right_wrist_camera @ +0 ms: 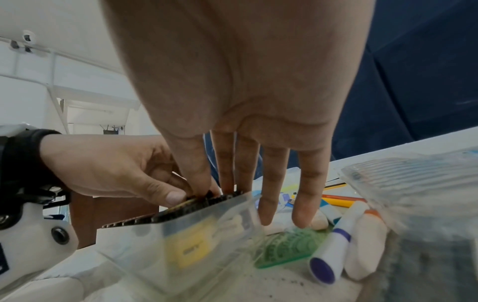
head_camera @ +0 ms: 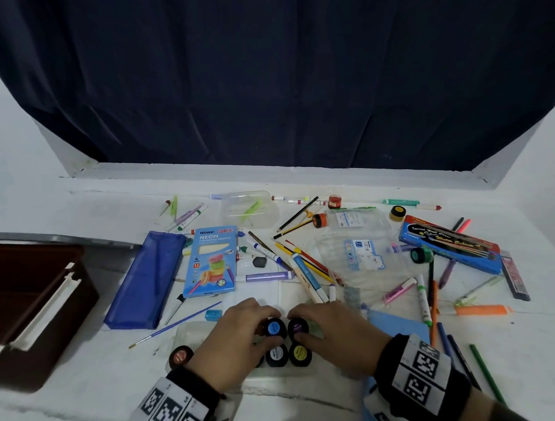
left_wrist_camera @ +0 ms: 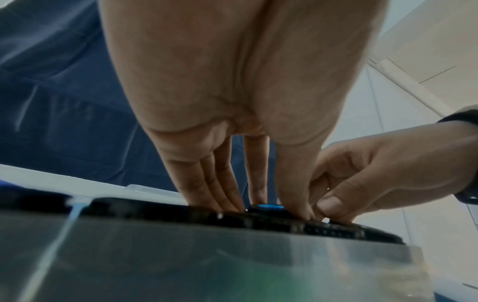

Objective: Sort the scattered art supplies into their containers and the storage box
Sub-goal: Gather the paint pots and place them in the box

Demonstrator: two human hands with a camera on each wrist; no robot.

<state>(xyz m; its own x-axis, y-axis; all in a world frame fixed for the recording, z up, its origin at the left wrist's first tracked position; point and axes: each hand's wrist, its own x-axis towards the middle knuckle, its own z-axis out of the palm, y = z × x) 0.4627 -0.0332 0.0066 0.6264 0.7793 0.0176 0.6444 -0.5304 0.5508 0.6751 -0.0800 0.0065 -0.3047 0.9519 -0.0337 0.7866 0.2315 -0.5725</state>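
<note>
A clear plastic tray (head_camera: 192, 333) at the table's near edge holds several black-lidded paint pots. My left hand (head_camera: 265, 329) grips the blue-labelled pot (head_camera: 275, 328) between thumb and fingers. Beside it, my right hand (head_camera: 302, 325) pinches the purple-labelled pot (head_camera: 298, 329). A white-labelled pot (head_camera: 276, 355) and a yellow-labelled pot (head_camera: 300, 354) stand just in front. In the left wrist view my left hand (left_wrist_camera: 269, 209) reaches down onto the blue lid (left_wrist_camera: 270, 207). In the right wrist view my right hand (right_wrist_camera: 212, 191) has thumb and two fingers on a black lid, with the other fingers outside the tray (right_wrist_camera: 207, 245).
A brown storage box (head_camera: 36, 316) stands at the left. A blue pencil case (head_camera: 145, 279), a neon pencil box (head_camera: 211, 261), a clear tub (head_camera: 249, 210), a clear pen pouch (head_camera: 361, 257) and a watercolour box (head_camera: 449, 244) lie among several loose pens and pencils. A brown-labelled pot (head_camera: 181, 357) sits left of my wrist.
</note>
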